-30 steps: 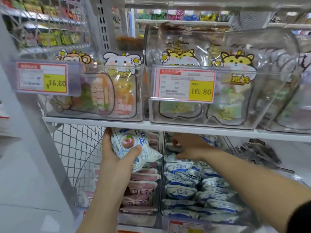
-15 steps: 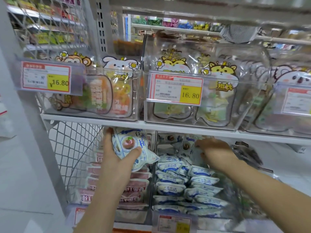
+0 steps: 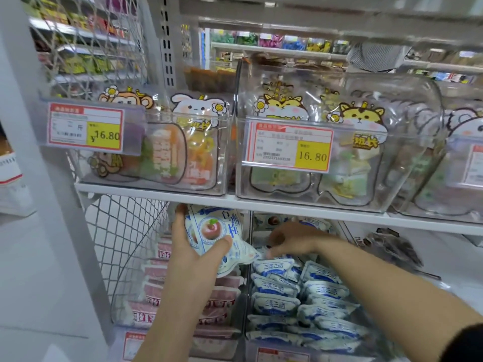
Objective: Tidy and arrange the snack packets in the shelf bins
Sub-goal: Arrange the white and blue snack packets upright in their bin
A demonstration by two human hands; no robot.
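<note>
My left hand (image 3: pixel 194 253) grips a small stack of white-and-blue snack packets (image 3: pixel 217 231) with a peach picture, held up just under the upper shelf board. Below it a clear lower bin (image 3: pixel 224 346) holds rows of pink packets (image 3: pixel 219 296). My right hand (image 3: pixel 290 240) reaches into the neighbouring bin to the right, its fingers curled down onto the blue-and-white packets (image 3: pixel 295 291) stacked there. Whether those fingers pinch a packet is hidden.
The white shelf board (image 3: pixel 287 205) runs just above both hands. On it stand clear bins of mixed sweets with 16.80 price tags (image 3: pixel 287 148). A wire mesh side panel (image 3: pixel 125 244) closes the left. Dark packets (image 3: pixel 392 246) lie on the lower shelf at right.
My right hand has moved left from the back of the blue-packet bin toward its left wall, close to the left hand. The left hand stays holding its packets.
</note>
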